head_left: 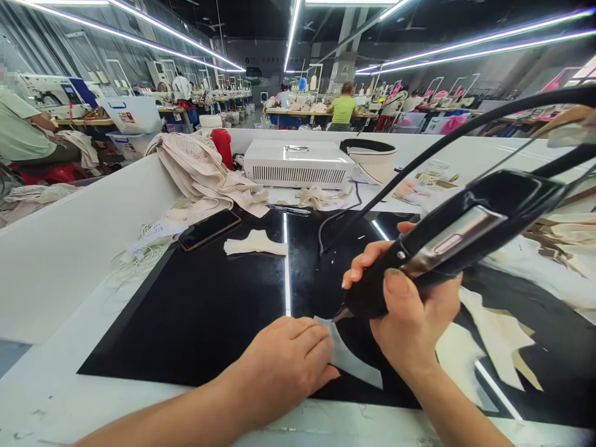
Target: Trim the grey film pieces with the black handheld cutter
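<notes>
- Presently the pale grey curved piece [351, 363] lies flat near the front edge of the glossy black mat [186, 323], partly hidden by the left hand [288, 360]; its long axis runs aslant, from a narrow far-left end to a broader near-right end; the hollow side of its curve faces away and to the right.
- That left hand is palm down, fingers drawn together and bent over the piece; whether they pinch its edge or only press it, I cannot tell.
- The right hand [419, 316] is wrapped round the black corded hand tool [465, 230], thumb on the near side; the tool's long axis slopes from upper right down to the left, its metal tip [342, 314] at the curved edge by the left fingertips; contact cannot be made out.
- To work well here, I would judge, hold the piece firmly flat, guide the tip lightly and evenly along the curve, and mind those fingers, which sit very near it.
- Beyond lie a cream cut-out [254, 243] and a smartphone [209, 230]; more cream pieces [493, 347] lie to the right; past the mat stand a white vented box [298, 166] and a red cone [222, 149].
</notes>
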`<state>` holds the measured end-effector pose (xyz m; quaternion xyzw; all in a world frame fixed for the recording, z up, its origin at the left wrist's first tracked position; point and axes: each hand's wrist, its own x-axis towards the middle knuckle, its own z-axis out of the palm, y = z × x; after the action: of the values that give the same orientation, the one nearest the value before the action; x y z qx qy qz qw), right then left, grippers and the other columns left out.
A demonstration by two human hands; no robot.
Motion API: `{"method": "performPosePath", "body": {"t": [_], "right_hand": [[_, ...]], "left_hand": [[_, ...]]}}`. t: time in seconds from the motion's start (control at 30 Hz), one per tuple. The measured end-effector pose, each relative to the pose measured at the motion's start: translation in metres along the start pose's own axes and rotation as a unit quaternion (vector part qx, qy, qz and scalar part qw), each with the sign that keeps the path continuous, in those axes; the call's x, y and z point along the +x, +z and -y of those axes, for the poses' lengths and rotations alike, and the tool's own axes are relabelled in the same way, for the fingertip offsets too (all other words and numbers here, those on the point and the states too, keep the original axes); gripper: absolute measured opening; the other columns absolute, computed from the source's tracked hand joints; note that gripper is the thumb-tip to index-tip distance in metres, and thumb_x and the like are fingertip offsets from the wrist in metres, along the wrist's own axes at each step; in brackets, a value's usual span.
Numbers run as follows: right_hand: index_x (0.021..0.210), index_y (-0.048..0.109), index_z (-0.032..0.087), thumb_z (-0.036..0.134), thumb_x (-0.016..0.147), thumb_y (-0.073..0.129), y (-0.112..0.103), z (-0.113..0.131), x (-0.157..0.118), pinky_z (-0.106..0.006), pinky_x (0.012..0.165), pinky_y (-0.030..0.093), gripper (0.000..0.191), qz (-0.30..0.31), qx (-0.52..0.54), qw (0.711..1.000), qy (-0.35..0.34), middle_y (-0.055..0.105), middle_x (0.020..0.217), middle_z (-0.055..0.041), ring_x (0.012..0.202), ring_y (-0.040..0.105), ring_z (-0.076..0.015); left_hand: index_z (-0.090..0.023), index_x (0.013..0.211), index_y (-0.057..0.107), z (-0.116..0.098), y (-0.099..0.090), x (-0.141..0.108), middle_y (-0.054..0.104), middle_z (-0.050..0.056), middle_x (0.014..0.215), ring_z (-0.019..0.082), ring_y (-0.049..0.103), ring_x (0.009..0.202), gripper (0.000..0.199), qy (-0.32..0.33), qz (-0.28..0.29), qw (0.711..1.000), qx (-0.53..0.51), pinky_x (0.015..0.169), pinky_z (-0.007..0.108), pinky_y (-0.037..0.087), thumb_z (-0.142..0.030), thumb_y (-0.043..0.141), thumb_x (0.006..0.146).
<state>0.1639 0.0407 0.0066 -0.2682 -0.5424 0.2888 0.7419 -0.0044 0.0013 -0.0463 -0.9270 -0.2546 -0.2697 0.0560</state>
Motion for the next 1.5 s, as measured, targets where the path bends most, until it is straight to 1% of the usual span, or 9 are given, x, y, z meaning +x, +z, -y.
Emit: {"method": "performPosePath", "body": {"t": [0.13,0.57,0.7,0.77,0.87,0.93,1.1,1.37,1.5], "right_hand": [[0.127,0.060,0.029,0.035,0.090,0.077,0.000,0.000,0.001,-0.030,0.053,0.057,0.041,0.001,0.007,1.000,-0.001,0.066,0.087,0.0018,0.063,0.064,-0.0142],[0.126,0.058,0.028,0.036,0.091,0.077,0.000,-0.001,-0.001,-0.030,0.052,0.057,0.040,-0.005,0.002,1.000,-0.001,0.066,0.086,0.0015,0.063,0.065,-0.0150],[0.109,0.058,0.027,0.033,0.092,0.075,0.001,0.000,-0.002,-0.030,0.052,0.057,0.025,-0.005,0.004,1.000,0.014,0.067,0.086,0.0020,0.064,0.065,-0.0151],[0.104,0.057,0.027,0.035,0.091,0.077,0.003,0.001,-0.001,-0.030,0.052,0.057,0.025,-0.013,0.013,1.000,0.023,0.067,0.084,0.0028,0.062,0.065,-0.0145],[0.111,0.057,0.027,0.037,0.090,0.078,0.006,0.001,0.000,-0.029,0.051,0.057,0.032,-0.030,0.032,0.999,0.022,0.067,0.083,0.0041,0.060,0.063,-0.0135],[0.114,0.056,0.027,0.037,0.089,0.079,0.008,-0.001,0.001,-0.029,0.051,0.057,0.035,-0.028,0.042,0.999,0.019,0.067,0.084,0.0043,0.061,0.063,-0.0133],[0.105,0.054,0.027,0.038,0.089,0.078,0.011,-0.004,-0.001,-0.029,0.051,0.057,0.031,-0.014,0.057,0.998,0.026,0.067,0.085,0.0040,0.061,0.064,-0.0135],[0.106,0.053,0.027,0.036,0.091,0.077,0.013,-0.005,-0.003,-0.030,0.053,0.058,0.030,-0.008,0.053,0.998,0.034,0.068,0.084,0.0040,0.062,0.064,-0.0134],[0.107,0.054,0.027,0.033,0.090,0.077,0.015,-0.005,-0.002,-0.029,0.052,0.056,0.029,-0.008,0.059,0.998,0.033,0.067,0.083,0.0044,0.060,0.064,-0.0131]], "left_hand": [[-0.011,0.108,0.066,0.000,-0.001,0.000,0.076,0.007,0.109,0.020,0.072,0.102,0.029,-0.002,-0.010,1.000,-0.004,0.080,0.032,0.060,-0.033,0.048,0.110],[-0.010,0.107,0.067,0.000,-0.002,0.000,0.076,0.006,0.110,0.020,0.072,0.102,0.030,-0.007,-0.008,1.000,-0.009,0.080,0.033,0.060,-0.033,0.047,0.110],[-0.010,0.106,0.067,0.000,-0.001,0.000,0.076,0.006,0.111,0.020,0.072,0.104,0.031,-0.002,-0.007,1.000,-0.002,0.081,0.033,0.061,-0.033,0.047,0.110],[-0.010,0.106,0.067,0.000,0.000,-0.001,0.077,0.006,0.113,0.019,0.072,0.104,0.031,0.000,-0.010,1.000,0.002,0.080,0.033,0.061,-0.033,0.046,0.110],[-0.011,0.106,0.067,0.001,0.001,-0.002,0.077,0.006,0.113,0.019,0.072,0.104,0.032,0.000,-0.012,1.000,0.006,0.082,0.033,0.061,-0.033,0.044,0.111],[-0.012,0.105,0.067,0.001,0.001,-0.003,0.077,0.006,0.112,0.018,0.071,0.104,0.032,0.001,-0.012,1.000,0.009,0.084,0.033,0.061,-0.033,0.044,0.111],[-0.013,0.103,0.067,0.002,0.002,-0.004,0.077,0.006,0.112,0.018,0.071,0.104,0.033,0.005,-0.016,1.000,0.015,0.083,0.033,0.061,-0.035,0.044,0.111],[-0.013,0.101,0.067,0.002,0.003,-0.003,0.077,0.006,0.113,0.019,0.071,0.103,0.035,0.001,-0.024,1.000,0.015,0.083,0.033,0.060,-0.035,0.042,0.112],[-0.013,0.104,0.068,0.002,0.003,-0.004,0.077,0.006,0.113,0.019,0.072,0.104,0.035,0.005,-0.023,1.000,0.017,0.083,0.033,0.060,-0.035,0.042,0.112]]}}
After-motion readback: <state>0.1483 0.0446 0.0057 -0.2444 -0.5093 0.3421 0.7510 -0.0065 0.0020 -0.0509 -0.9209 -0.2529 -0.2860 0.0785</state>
